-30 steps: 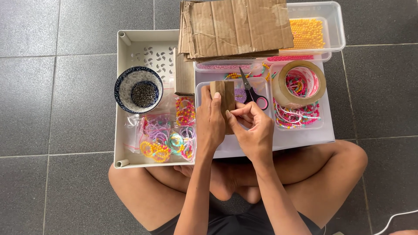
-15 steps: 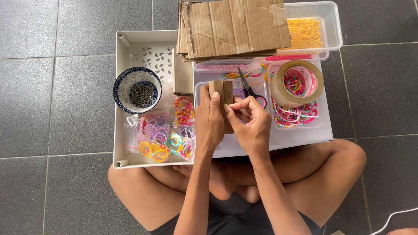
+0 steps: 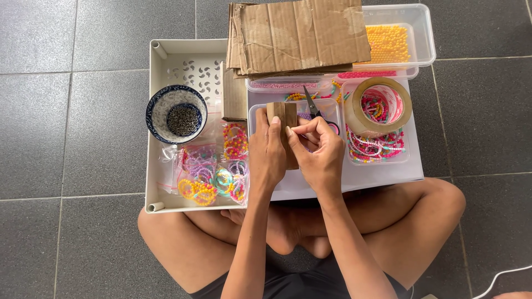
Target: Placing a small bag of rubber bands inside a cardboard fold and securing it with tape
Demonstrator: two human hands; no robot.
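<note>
Cardboard, a small brown folded piece point(image 3: 286, 123), sat at frame centre, gripped by the left hand point(image 3: 266, 152), while the right hand point(image 3: 317, 154) pinched narrowly at its edge. Steady, firm holding probably suited this. Behind lay scissors point(image 3: 316, 109) and a tape roll point(image 3: 378, 106).

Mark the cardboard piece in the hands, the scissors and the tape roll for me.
cardboard piece point(image 3: 284, 115): head view, on its upper face above the fingers.
scissors point(image 3: 310, 100): head view, on the blades.
tape roll point(image 3: 404, 113): head view, on the brown right side of the ring.
</note>
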